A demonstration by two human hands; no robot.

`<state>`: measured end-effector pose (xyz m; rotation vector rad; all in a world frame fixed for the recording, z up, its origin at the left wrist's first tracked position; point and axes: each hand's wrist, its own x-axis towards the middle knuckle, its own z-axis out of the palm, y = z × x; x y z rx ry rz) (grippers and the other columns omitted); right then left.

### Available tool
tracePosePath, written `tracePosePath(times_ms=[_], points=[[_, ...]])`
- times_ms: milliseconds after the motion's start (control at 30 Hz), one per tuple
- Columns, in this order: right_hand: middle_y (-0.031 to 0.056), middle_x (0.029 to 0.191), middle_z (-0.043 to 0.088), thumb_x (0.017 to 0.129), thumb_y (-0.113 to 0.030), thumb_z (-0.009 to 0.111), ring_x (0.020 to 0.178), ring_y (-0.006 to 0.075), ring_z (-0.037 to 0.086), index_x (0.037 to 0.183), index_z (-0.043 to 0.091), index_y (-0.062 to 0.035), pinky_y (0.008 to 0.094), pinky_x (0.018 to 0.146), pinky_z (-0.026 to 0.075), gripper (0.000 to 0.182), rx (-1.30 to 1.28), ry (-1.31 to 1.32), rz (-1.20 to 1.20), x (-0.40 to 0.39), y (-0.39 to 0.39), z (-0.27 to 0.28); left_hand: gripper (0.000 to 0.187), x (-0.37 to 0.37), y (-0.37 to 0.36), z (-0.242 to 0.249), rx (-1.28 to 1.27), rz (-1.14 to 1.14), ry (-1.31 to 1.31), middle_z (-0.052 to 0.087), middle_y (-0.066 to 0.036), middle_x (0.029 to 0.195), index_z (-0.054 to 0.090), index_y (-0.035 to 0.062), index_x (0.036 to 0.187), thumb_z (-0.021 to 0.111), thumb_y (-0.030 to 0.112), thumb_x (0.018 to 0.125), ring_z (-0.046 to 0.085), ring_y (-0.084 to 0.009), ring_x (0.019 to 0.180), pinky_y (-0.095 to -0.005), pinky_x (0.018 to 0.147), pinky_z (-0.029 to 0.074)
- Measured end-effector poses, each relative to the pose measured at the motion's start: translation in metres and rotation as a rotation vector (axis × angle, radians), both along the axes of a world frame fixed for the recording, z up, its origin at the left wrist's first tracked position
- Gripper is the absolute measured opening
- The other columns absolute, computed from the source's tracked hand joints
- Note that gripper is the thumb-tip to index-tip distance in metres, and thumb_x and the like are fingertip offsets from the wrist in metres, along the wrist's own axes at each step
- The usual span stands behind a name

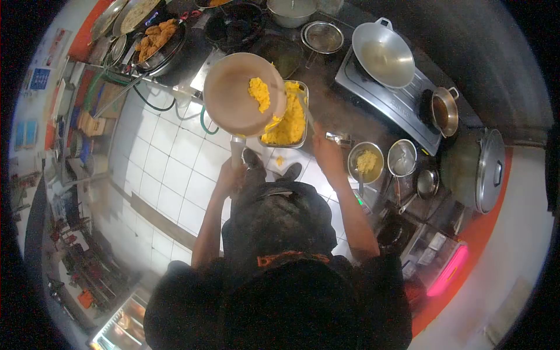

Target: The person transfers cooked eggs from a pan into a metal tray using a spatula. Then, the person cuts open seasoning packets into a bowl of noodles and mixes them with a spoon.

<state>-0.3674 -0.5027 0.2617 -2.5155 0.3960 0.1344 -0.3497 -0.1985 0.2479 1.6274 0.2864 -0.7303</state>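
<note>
My left hand (pixel 228 176) is closed around the handle of a beige-lined pan (pixel 226 93), tilted over the left edge of a rectangular metal tray (pixel 305 133). A clump of soft yellow food (pixel 259 95), like scrambled egg, lies in the pan, with more at its rim. The same yellow food (pixel 290 123) fills much of the tray. In my right hand (pixel 328 154) is a long spatula (pixel 307 112), its far end at the tray's upper right side. Fine detail of my fingers is hard to make out.
A bowl of yellow food (pixel 366 162) and a small strainer (pixel 402 157) stand right of my right hand. Farther back, a wide pan (pixel 383 55) sits on a stove (pixel 356 79). Fried pieces (pixel 156 38) fill a pan at upper left. A large lidded pot (pixel 489 170) stands right.
</note>
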Motion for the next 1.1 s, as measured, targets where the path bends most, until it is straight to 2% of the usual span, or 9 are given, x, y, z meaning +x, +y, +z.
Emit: tracePosePath(times_ms=[233, 300, 367, 467, 667, 733, 833, 933, 1100], points=[[0.0256, 0.073, 0.062, 0.094, -0.028, 0.046, 0.07, 0.0469, 0.06, 0.134, 0.044, -0.0207, 0.0556, 0.067, 0.049, 0.041, 0.138, 0.026, 0.109, -0.039, -0.027, -0.001, 0.018, 0.016, -0.002, -0.018, 0.008, 0.01, 0.023, 0.044, 0.003, 0.06, 0.045, 0.0087, 0.083, 0.061, 0.014, 0.086, 0.041, -0.007, 0.044, -0.0239, 0.037, 0.036], [0.0263, 0.075, 0.062, 0.094, -0.029, 0.046, 0.073, 0.0454, 0.061, 0.135, 0.045, -0.0218, 0.0547, 0.069, 0.049, 0.042, -0.011, 0.102, 0.074, -0.038, -0.031, 0.013, 0.017, 0.016, 0.001, -0.017, -0.025, 0.039, -0.031, 0.043, 0.004, 0.06, 0.045, 0.0086, 0.083, 0.061, 0.013, 0.086, 0.04, -0.0069, 0.045, -0.0242, 0.037, 0.036], [0.0273, 0.073, 0.062, 0.094, -0.028, 0.046, 0.074, 0.0451, 0.061, 0.136, 0.044, -0.0213, 0.0545, 0.068, 0.049, 0.042, -0.011, 0.076, 0.077, -0.021, -0.031, 0.03, 0.018, 0.017, 0.001, -0.018, -0.117, 0.048, -0.035, 0.043, 0.003, 0.059, 0.045, 0.0086, 0.083, 0.062, 0.014, 0.086, 0.04, -0.0068, 0.045, -0.0246, 0.036, 0.036], [0.0268, 0.087, 0.063, 0.095, -0.031, 0.042, 0.081, 0.0427, 0.062, 0.135, 0.047, -0.0211, 0.0514, 0.075, 0.048, 0.041, -0.009, 0.107, 0.118, 0.009, -0.028, 0.047, 0.019, 0.016, -0.004, -0.018, -0.031, 0.052, -0.037, 0.044, 0.003, 0.059, 0.045, 0.0086, 0.083, 0.062, 0.016, 0.086, 0.041, -0.0069, 0.045, -0.0241, 0.037, 0.036], [0.0218, 0.089, 0.064, 0.097, -0.03, 0.037, 0.085, 0.0391, 0.062, 0.124, 0.055, -0.015, 0.0477, 0.078, 0.048, 0.036, -0.219, 0.301, 0.437, 0.066, -0.05, 0.019, 0.017, 0.014, -0.009, -0.027, -0.03, 0.037, -0.077, 0.045, 0.002, 0.058, 0.047, 0.0079, 0.084, 0.061, 0.016, 0.086, 0.041, -0.0078, 0.042, -0.0246, 0.036, 0.036], [0.0199, 0.09, 0.065, 0.097, -0.029, 0.038, 0.081, 0.0362, 0.062, 0.116, 0.059, -0.0088, 0.0447, 0.077, 0.048, 0.035, -0.044, 0.343, 0.418, 0.068, -0.051, 0.054, 0.014, 0.014, -0.013, -0.024, -0.034, 0.031, -0.081, 0.045, 0.002, 0.058, 0.048, 0.0074, 0.085, 0.06, 0.016, 0.085, 0.041, -0.008, 0.041, -0.0246, 0.035, 0.036], [0.024, 0.088, 0.064, 0.094, -0.021, 0.042, 0.078, 0.041, 0.062, 0.107, 0.06, -0.0057, 0.0525, 0.072, 0.048, 0.027, 0.031, 0.265, 0.617, 0.071, -0.064, 0.033, 0.013, 0.02, -0.017, -0.033, 0.021, 0.014, -0.13, 0.045, 0.002, 0.058, 0.048, 0.0071, 0.086, 0.058, 0.016, 0.085, 0.041, -0.008, 0.041, -0.0241, 0.035, 0.036], [0.0222, 0.087, 0.065, 0.095, -0.024, 0.04, 0.075, 0.0379, 0.063, 0.103, 0.061, -0.004, 0.0501, 0.072, 0.047, 0.03, 0.194, 0.229, 0.539, 0.066, -0.056, 0.019, 0.016, 0.021, -0.013, -0.022, 0.065, -0.052, -0.042, 0.047, 0.001, 0.061, 0.049, 0.0053, 0.09, 0.06, 0.016, 0.084, 0.043, -0.0082, 0.044, -0.0253, 0.037, 0.037], [0.0195, 0.085, 0.066, 0.096, -0.028, 0.039, 0.073, 0.031, 0.062, 0.112, 0.061, -0.0068, 0.0467, 0.071, 0.048, 0.034, 0.333, 0.492, 0.448, 0.078, -0.052, 0.046, 0.017, 0.017, -0.009, -0.032, 0.015, -0.066, -0.098, 0.046, 0.001, 0.063, 0.049, 0.0057, 0.09, 0.06, 0.016, 0.084, 0.044, -0.0096, 0.045, -0.0262, 0.037, 0.038]])
